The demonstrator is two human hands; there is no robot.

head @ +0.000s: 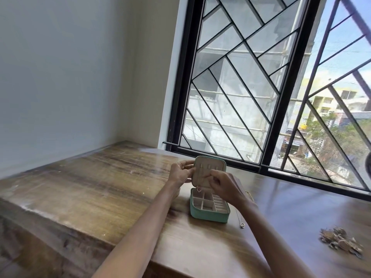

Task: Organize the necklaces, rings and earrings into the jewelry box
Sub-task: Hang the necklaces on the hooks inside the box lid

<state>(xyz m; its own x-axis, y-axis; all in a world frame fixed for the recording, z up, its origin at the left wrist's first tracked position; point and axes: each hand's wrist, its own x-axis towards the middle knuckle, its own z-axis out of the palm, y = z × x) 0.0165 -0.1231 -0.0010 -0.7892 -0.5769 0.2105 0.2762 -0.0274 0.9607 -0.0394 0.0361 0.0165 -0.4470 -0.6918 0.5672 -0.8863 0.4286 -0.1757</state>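
Note:
A small teal jewelry box (208, 216) stands open on the wooden table, its beige lid (208, 167) raised upright. My left hand (180, 173) grips the lid's left edge. My right hand (224, 186) pinches something fine against the lid's inner panel. A thin necklace hangs down the lid, and its ring pendant (198, 190) dangles over the box's back left compartment. The tray holds several beige compartments. Another chain with a round pendant (242, 225) lies on the table right of the box. A heap of gold-toned jewelry (341, 242) lies at far right.
The wooden table (100, 187) runs left to a white wall corner and drops off at its front left edge. A black-framed window (277, 109) with a diagonal grille stands right behind the box.

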